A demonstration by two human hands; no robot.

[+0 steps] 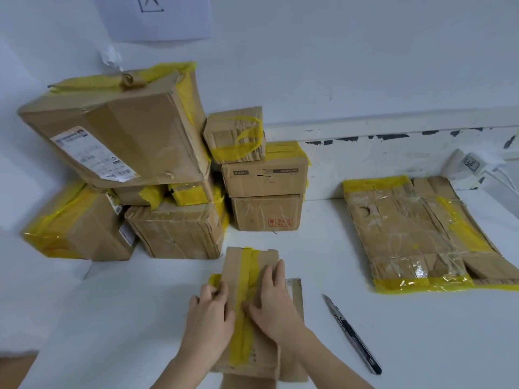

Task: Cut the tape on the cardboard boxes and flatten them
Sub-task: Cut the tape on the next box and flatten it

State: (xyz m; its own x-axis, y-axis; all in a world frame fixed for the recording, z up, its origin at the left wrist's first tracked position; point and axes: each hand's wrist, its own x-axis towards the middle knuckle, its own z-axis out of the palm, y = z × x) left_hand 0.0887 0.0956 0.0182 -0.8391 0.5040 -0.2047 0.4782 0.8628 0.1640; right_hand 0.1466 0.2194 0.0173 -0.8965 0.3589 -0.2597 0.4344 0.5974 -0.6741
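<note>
While both hands press on it, a flattened cardboard box (254, 304) with a yellow tape strip (245, 310) lies on the white desk (421, 332). Left hand (209, 313) curls at the box's left edge, its grip pinching the tape there. Right hand (273, 301) lies flat, fingers straight. A utility knife (352, 334) rests just right. Taped boxes (157, 175) stack behind; another flattened box (415, 234) lies far right.

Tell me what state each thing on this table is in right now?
Box under the hands: flattened, yellow tape along its middle.
Left hand: fingers curled, pressing on the box's left edge.
Right hand: flat, pressing the box down.
Utility knife: lying untouched on the table, blade out.
Flattened pile: lying flat at right.
Stacked boxes: still taped shut.
</note>
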